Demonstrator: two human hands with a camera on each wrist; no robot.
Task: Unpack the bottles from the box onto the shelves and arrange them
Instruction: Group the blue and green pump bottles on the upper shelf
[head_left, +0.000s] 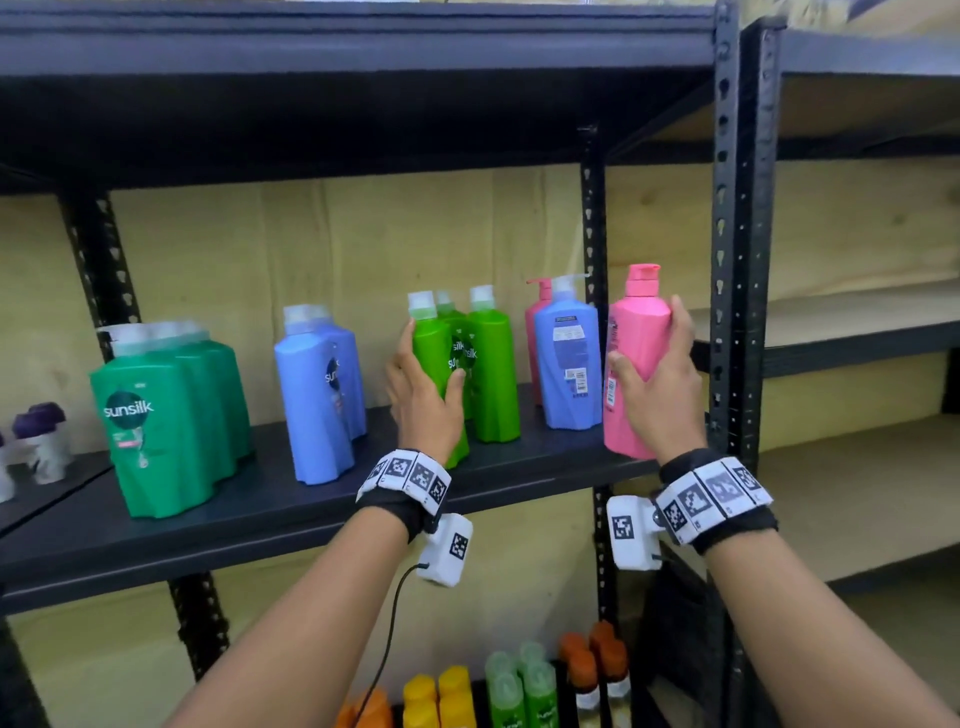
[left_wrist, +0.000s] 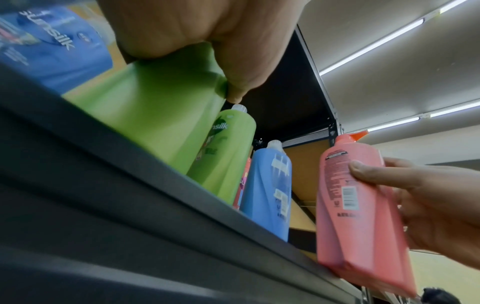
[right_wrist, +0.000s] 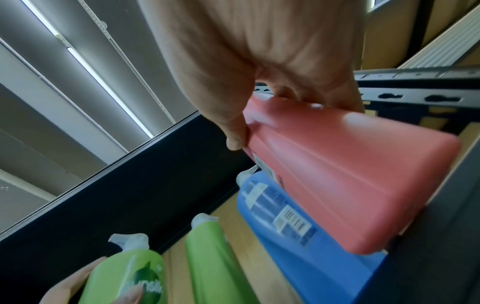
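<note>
On the dark middle shelf (head_left: 311, 499), my left hand (head_left: 423, 392) grips the front light-green bottle (head_left: 434, 353), thumb on its label; the same bottle (left_wrist: 153, 107) fills the left wrist view under my palm. My right hand (head_left: 657, 387) grips a pink bottle (head_left: 636, 364) at the shelf's right front corner, its base at the shelf edge. The pink bottle (right_wrist: 345, 174) is tilted in the right wrist view. Two more light-green bottles (head_left: 493, 374) stand behind the front one. A blue bottle (head_left: 566, 358) and another pink one (head_left: 535, 317) stand between my hands.
Dark-green bottles (head_left: 166, 415) and blue bottles (head_left: 322, 395) stand further left on the same shelf. A black upright post (head_left: 724, 260) rises just right of the pink bottle. Yellow, green and orange bottles (head_left: 498, 686) fill the shelf below. Purple-capped containers (head_left: 41, 441) sit far left.
</note>
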